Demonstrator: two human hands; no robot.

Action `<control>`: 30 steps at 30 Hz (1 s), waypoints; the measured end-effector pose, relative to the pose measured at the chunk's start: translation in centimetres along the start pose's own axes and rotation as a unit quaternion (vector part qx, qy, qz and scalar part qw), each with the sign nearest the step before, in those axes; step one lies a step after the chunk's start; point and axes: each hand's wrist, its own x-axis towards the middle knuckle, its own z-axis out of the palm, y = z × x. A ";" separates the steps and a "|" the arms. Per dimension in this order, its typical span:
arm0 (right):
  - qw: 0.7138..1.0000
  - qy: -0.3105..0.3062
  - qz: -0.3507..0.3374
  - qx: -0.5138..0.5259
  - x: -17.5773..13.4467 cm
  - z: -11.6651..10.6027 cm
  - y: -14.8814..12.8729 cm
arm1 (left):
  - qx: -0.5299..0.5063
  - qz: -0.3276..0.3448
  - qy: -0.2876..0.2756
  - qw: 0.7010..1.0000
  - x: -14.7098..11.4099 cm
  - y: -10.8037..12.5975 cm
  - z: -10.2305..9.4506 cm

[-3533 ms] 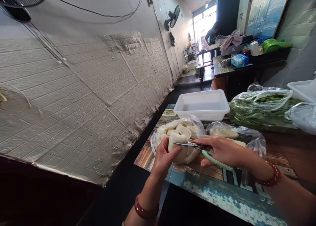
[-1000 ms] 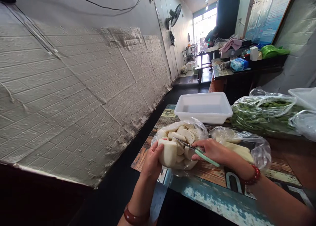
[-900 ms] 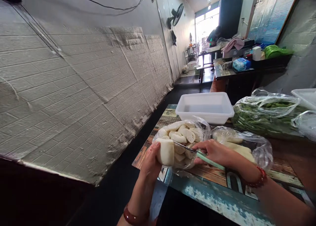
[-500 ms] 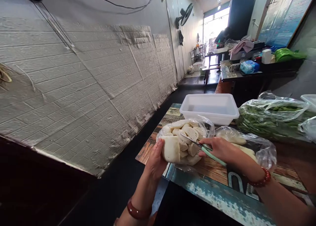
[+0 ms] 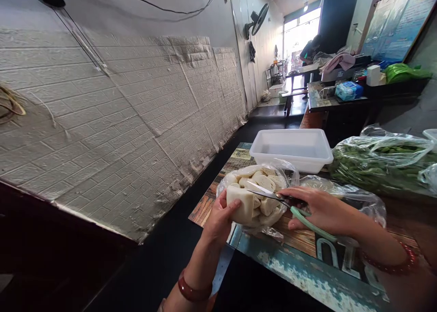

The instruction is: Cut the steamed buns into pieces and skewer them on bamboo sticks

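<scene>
My left hand [image 5: 220,216] grips a thick, pale, smooth-sided block of food [image 5: 240,203], thumb on its near face; I cannot tell its exact kind. In my right hand [image 5: 317,209] is a pair of scissors [image 5: 302,218] with pale green handles. Their blades are spread, the tips close to the upper right edge of the block. Behind and beneath lies a clear plastic bag [image 5: 288,168] filled with several cut pale pieces [image 5: 264,182]. Another clear bag [image 5: 370,203] with pale contents is partly hidden behind my right hand.
A white plastic tub [image 5: 290,155] stands behind the bag on the wood-patterned table [image 5: 208,207]. To the right is a large clear bag of green leaves [image 5: 382,166]. A white brick-textured wall [image 5: 136,134] runs along the left. Further back, a person [image 5: 310,50] stands near another cluttered table [image 5: 317,100].
My right hand has drawn back to the right, and the scissors' blades have spread wider. My left thumb now lies across the pale block, which has turned slightly.
</scene>
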 end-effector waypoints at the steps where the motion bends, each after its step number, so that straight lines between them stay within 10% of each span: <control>1: 1.000 -0.003 -0.003 -0.008 -0.1 -0.1 0.0 | 0.002 0.004 0.005 1.000 0.0 0.0 0.1; 30: 0.998 -0.048 -0.046 -0.002 0.0 0.1 0.5 | 0.036 0.040 0.001 0.999 0.5 -0.2 1.1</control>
